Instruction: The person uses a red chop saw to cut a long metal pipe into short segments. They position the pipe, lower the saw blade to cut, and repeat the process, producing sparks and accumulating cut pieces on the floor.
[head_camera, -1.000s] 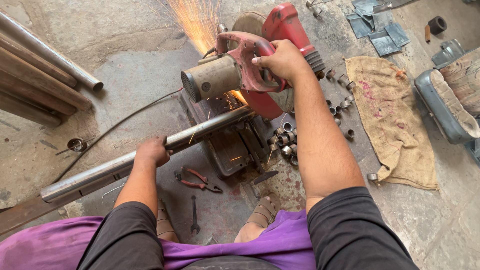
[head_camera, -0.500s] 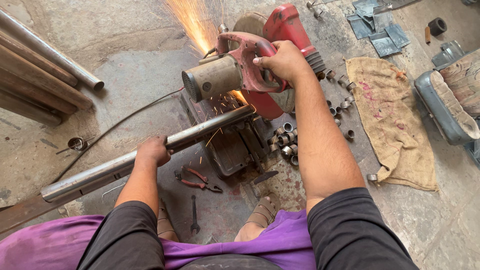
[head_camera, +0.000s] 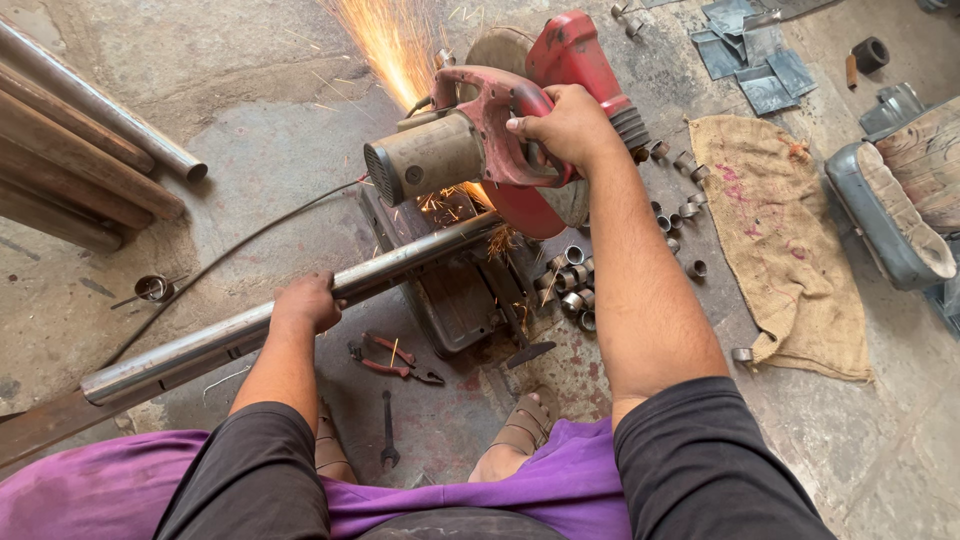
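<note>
The red chop saw sits upper middle of the frame, arm pulled down, tan motor housing facing left, sparks flying off toward the top edge. A long shiny steel pipe runs diagonally from lower left up into the saw's base, lying flat under the blade.

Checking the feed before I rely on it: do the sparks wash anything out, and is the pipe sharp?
Head view: daylight is even, shadows soft; the sparks glare only along their own streak and at the cut; the pipe and both hands, left and right, are sharp; edges bow slightly from the wide lens.
</note>
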